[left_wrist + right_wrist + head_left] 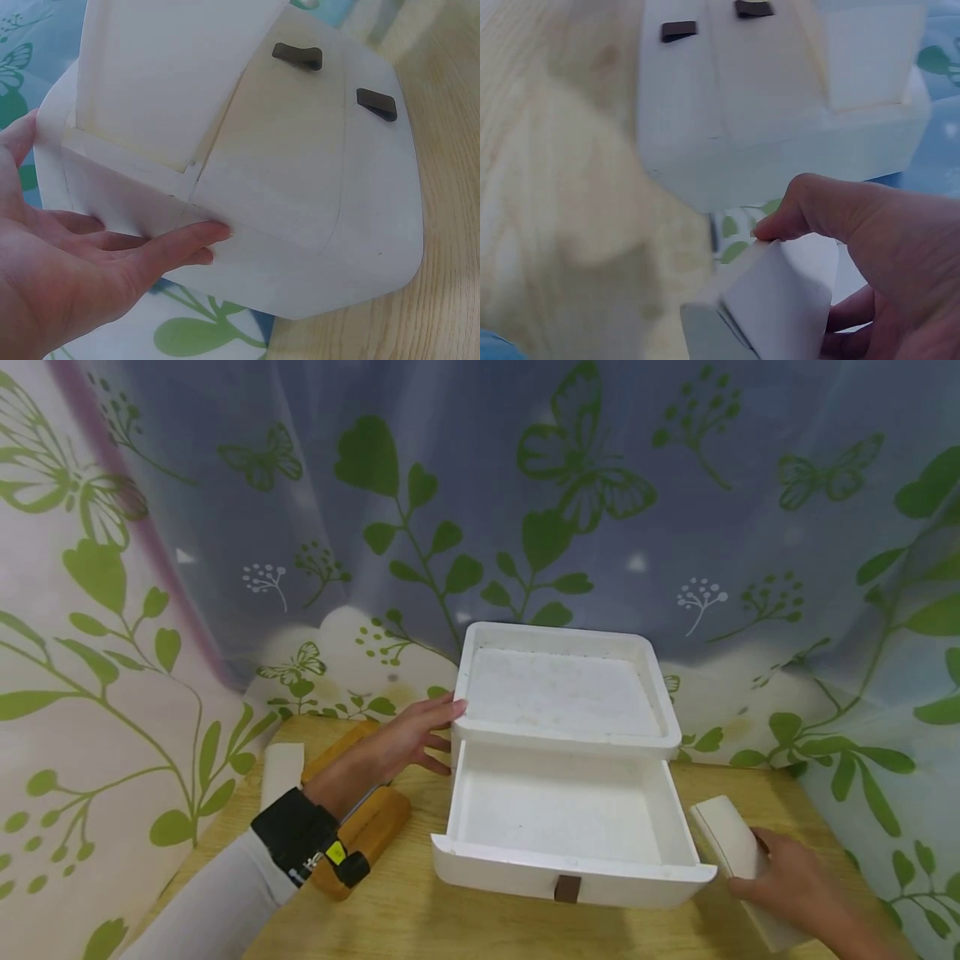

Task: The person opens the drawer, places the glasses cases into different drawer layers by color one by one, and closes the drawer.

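Observation:
A white drawer unit [570,745] with a tray-like top stands on the wooden table, its top drawer [510,868] pulled out and bare inside. A brown pull tab [567,888] hangs on that drawer's front; lower brown tabs [298,56] show in the left wrist view. My left hand [408,739] rests on the unit's left side, thumb near the top rim and fingers spread along the wall. To the right of the unit, my right hand [798,881] grips a white box [723,827], thumb on one edge and fingers round the other side [780,300].
Under my left forearm lie orange-brown pieces [386,818] on the table [337,935]. A white block [282,768] sits behind them at the far left. A leaf-patterned curtain [480,527] rises close behind the unit and along both sides.

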Demonstrator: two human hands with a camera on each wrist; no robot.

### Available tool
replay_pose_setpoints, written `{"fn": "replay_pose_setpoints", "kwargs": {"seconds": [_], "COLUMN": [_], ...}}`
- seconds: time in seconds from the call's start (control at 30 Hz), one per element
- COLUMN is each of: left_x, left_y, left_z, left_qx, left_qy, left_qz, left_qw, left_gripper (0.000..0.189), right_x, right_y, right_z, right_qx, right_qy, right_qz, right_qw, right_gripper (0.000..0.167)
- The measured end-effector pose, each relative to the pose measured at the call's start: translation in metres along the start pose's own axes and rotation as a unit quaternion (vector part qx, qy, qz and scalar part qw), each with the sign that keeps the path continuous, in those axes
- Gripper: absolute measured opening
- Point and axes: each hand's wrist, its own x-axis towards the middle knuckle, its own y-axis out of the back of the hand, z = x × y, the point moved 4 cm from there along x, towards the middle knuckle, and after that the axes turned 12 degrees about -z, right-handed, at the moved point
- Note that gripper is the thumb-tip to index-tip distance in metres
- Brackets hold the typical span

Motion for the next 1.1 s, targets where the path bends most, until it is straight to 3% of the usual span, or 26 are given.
{"fn": "replay_pose_setpoints", "kwargs": {"seconds": [0.13,0.37,0.53,0.73,1.1], "left_x": [0.0,0.0,0.0,0.002,0.001], "left_y": [0.0,0.0,-0.001,-0.001,0.0], "left_z": [0.0,0.001,0.001,-0.001,0.001], "left_qx": [0.001,0.001,-0.002,0.001,0.002], "left_qy": [0.0,0.001,0.004,-0.003,-0.005], "left_qz": [0.0,0.006,0.008,0.002,0.007], "left_qw": [1.0,1.0,1.0,1.0,1.0], "left_gripper": [0.061,0.061,0.062,0.062,0.059], "right_x": [-0.012,-0.036,-0.045,-0.054,-0.064], "right_y": [0.021,0.068,0.091,0.105,0.122], "right_z": [-0.004,-0.026,-0.043,-0.061,-0.106], "right_qx": [-0.009,-0.083,-0.101,-0.142,-0.163], "right_qy": [0.016,0.041,0.039,0.05,0.1], "right_qz": [0.017,0.091,0.085,0.102,0.138], "right_qw": [0.9997,0.9915,0.9905,0.9833,0.9719], "right_gripper": [0.081,0.089,0.095,0.102,0.1]}}
